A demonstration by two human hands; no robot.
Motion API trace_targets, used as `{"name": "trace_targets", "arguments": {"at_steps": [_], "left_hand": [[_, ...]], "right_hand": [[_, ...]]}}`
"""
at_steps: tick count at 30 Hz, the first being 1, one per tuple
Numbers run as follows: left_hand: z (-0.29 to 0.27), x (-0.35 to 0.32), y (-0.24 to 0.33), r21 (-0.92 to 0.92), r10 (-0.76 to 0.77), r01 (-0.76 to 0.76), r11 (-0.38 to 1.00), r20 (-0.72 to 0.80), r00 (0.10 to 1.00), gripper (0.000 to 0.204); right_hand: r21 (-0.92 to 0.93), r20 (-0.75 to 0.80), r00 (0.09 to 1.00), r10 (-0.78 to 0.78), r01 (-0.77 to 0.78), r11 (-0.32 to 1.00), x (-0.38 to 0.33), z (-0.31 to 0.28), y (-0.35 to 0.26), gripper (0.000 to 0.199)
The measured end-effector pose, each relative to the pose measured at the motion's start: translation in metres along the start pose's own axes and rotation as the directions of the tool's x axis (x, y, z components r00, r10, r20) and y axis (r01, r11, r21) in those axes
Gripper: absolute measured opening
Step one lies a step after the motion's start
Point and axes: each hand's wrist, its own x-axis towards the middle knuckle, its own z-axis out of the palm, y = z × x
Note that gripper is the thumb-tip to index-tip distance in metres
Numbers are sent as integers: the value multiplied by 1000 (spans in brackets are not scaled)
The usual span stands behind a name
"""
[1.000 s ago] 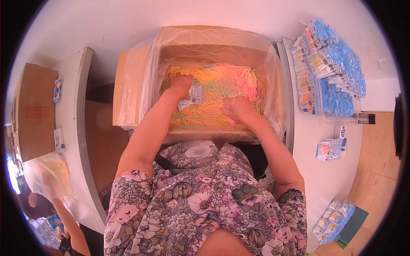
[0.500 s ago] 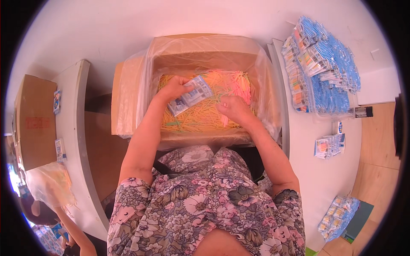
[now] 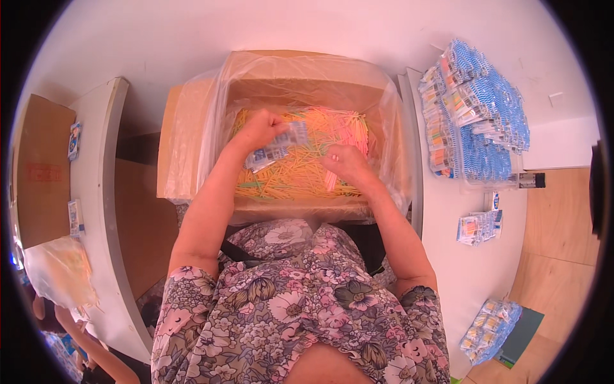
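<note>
A clear plastic packet with blue and white print hangs tilted from my left hand, whose fingers are closed on its upper part. The packet is a little blurred. To its right my right hand is closed in a pinch; whatever lies between its fingertips is too small to make out. Both hands are above a heap of thin sticks, mostly yellow-orange, with some pink and green ones. These lie in a cardboard box lined with clear plastic film.
Filled blue-and-white packets are piled in a clear tub on the right-hand table; a smaller stack lies nearer. A bundle of packets sits lower right. At left stand another table, a carton and another person's arm.
My left hand has turned the packet, which now looks bent and blurred. My right hand stays pinched near the sticks. The whole view has shifted slightly.
</note>
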Motion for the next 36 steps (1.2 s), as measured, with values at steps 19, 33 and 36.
{"name": "trace_targets", "arguments": {"at_steps": [19, 33, 36], "left_hand": [[10, 0, 31, -832, 224, -14, 554, 133, 966, 9], [18, -3, 31, -887, 155, 106, 449, 194, 969, 13], [21, -2, 26, -919, 176, 108, 380, 186, 967, 16]], "right_hand": [[828, -82, 975, 209, -50, 558, 24, -49, -33, 19], [-65, -471, 869, -153, 139, 988, 18, -41, -77, 26], [-36, -437, 873, -216, 222, 974, 18, -41, -76, 25]]}}
